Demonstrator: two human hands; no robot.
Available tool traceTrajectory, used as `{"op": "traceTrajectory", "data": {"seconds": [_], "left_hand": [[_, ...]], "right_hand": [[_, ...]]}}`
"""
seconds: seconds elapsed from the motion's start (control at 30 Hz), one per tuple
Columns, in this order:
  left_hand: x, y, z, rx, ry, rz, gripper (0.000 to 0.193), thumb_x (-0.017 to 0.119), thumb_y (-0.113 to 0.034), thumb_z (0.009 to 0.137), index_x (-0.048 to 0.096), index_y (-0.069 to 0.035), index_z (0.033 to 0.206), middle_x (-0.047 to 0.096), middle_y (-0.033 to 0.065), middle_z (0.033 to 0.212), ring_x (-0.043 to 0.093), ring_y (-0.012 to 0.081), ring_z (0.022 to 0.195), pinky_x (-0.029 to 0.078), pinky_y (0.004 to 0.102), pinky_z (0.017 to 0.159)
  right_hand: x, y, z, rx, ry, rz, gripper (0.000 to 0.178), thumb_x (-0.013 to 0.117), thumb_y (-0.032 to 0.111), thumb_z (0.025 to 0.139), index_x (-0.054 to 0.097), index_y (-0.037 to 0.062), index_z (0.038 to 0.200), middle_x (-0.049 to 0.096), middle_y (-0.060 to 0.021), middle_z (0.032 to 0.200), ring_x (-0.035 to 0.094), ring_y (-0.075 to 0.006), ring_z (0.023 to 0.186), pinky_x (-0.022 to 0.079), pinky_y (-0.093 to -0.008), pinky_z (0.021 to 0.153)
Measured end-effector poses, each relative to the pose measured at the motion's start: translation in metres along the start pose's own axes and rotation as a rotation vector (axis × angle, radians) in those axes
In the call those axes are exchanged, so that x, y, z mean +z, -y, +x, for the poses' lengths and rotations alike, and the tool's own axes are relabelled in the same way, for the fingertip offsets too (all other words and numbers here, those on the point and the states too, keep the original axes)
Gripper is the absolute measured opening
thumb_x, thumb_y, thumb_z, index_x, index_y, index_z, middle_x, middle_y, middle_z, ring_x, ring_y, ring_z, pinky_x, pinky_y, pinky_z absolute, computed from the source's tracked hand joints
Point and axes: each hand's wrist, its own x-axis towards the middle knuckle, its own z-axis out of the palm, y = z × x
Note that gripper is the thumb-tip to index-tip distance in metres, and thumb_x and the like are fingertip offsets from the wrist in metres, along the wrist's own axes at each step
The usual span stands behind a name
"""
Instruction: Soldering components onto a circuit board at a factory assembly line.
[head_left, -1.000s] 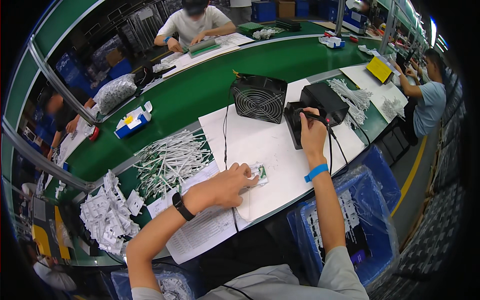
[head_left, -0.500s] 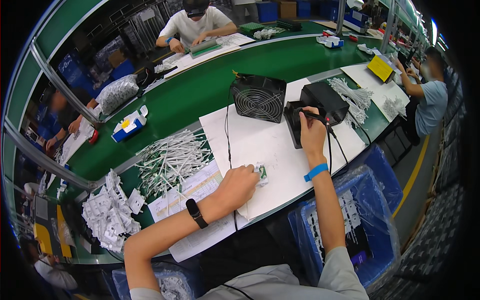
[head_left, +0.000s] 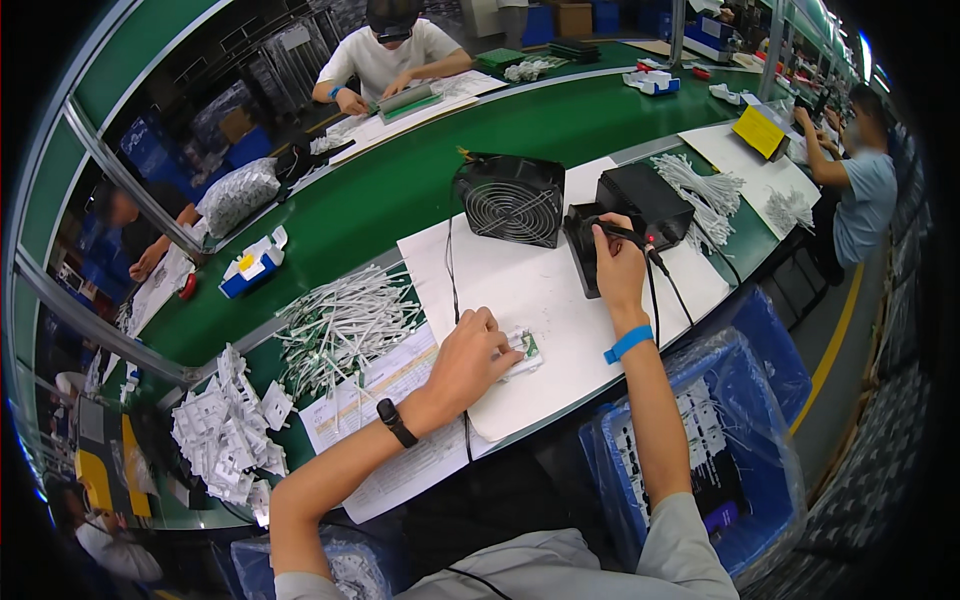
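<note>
My left hand (head_left: pixel 472 358) rests on the white work sheet (head_left: pixel 590 340), its fingers pinching a small white plastic housing with a green circuit board (head_left: pixel 530 346). My right hand (head_left: pixel 620 268) is closed round the black handle of a soldering iron (head_left: pixel 622 229). The iron's tip end is at the dark stand (head_left: pixel 582 262), where I cannot make it out. A black box with a red light (head_left: pixel 648 200) sits just behind this hand. Left of the stand, a black fan with a wire grille (head_left: pixel 512 205) stands upright on the sheet.
White cables with green ends (head_left: pixel 345 325) and white plastic housings (head_left: pixel 225 430) lie in piles at the left. Printed papers (head_left: pixel 385 455) stick out under my left forearm. More cables (head_left: pixel 700 195) lie beyond the box. Blue lined bins (head_left: pixel 765 440) stand below the bench. Other people work across and to the right.
My left hand has shifted slightly left, showing more of the housing, with its fingers still at it. My right hand stays at the stand with the soldering iron.
</note>
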Motion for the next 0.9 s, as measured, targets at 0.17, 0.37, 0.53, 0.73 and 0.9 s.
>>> {"op": "traceTrajectory", "data": {"seconds": [0.17, 0.37, 0.53, 0.73, 0.9], "left_hand": [[0.014, 0.001, -0.003, -0.022, -0.12, -0.122, 0.022, 0.076, -0.02, 0.084, 0.071, 0.0, 0.075, 0.061, 0.0146, 0.097, 0.055, 0.0313, 0.096, 0.048, 0.0396, 0.085], [0.008, 0.014, 0.01, -0.174, 0.034, -0.109, 0.025, 0.08, -0.023, 0.079, 0.069, 0.0, 0.083, 0.062, 0.0166, 0.1, 0.059, 0.0359, 0.096, 0.05, 0.0424, 0.084], [0.012, 0.014, 0.013, -0.201, -0.071, -0.119, 0.036, 0.081, -0.024, 0.079, 0.067, 0.004, 0.098, 0.063, 0.0202, 0.101, 0.061, 0.0384, 0.097, 0.051, 0.0451, 0.084], [0.018, 0.012, 0.011, -0.186, -0.052, -0.04, 0.035, 0.08, -0.022, 0.079, 0.069, 0.006, 0.099, 0.064, 0.0232, 0.104, 0.062, 0.0402, 0.098, 0.052, 0.0457, 0.084], [0.025, 0.01, 0.008, -0.17, -0.129, -0.033, 0.029, 0.078, -0.019, 0.08, 0.071, 0.005, 0.093, 0.065, 0.0232, 0.101, 0.061, 0.0395, 0.097, 0.052, 0.0457, 0.086]], "right_hand": [[-0.002, 0.003, 0.002, 0.072, 0.032, -0.067, 0.019, 0.065, 0.019, 0.099, 0.066, 0.005, 0.112, 0.057, 0.0004, 0.073, 0.05, -0.0078, 0.067, 0.042, -0.0254, 0.061], [-0.012, 0.015, 0.014, 0.016, 0.094, -0.193, 0.018, 0.069, 0.017, 0.094, 0.068, 0.0021, 0.105, 0.067, -0.0094, 0.073, 0.063, -0.0171, 0.065, 0.049, -0.0321, 0.062], [-0.015, 0.022, 0.011, 0.057, 0.061, -0.233, 0.019, 0.071, 0.016, 0.093, 0.062, 0.0031, 0.103, 0.068, -0.0119, 0.075, 0.067, -0.0197, 0.07, 0.051, -0.0331, 0.067], [-0.006, 0.014, 0.008, -0.027, -0.064, -0.274, 0.017, 0.066, 0.017, 0.098, 0.06, 0.0005, 0.098, 0.064, -0.0101, 0.072, 0.061, -0.0195, 0.063, 0.048, -0.033, 0.06], [-0.001, 0.005, 0.008, -0.142, -0.102, -0.174, 0.015, 0.064, 0.014, 0.099, 0.061, -0.0006, 0.099, 0.063, -0.0112, 0.071, 0.06, -0.0186, 0.062, 0.048, -0.0339, 0.06]]}}
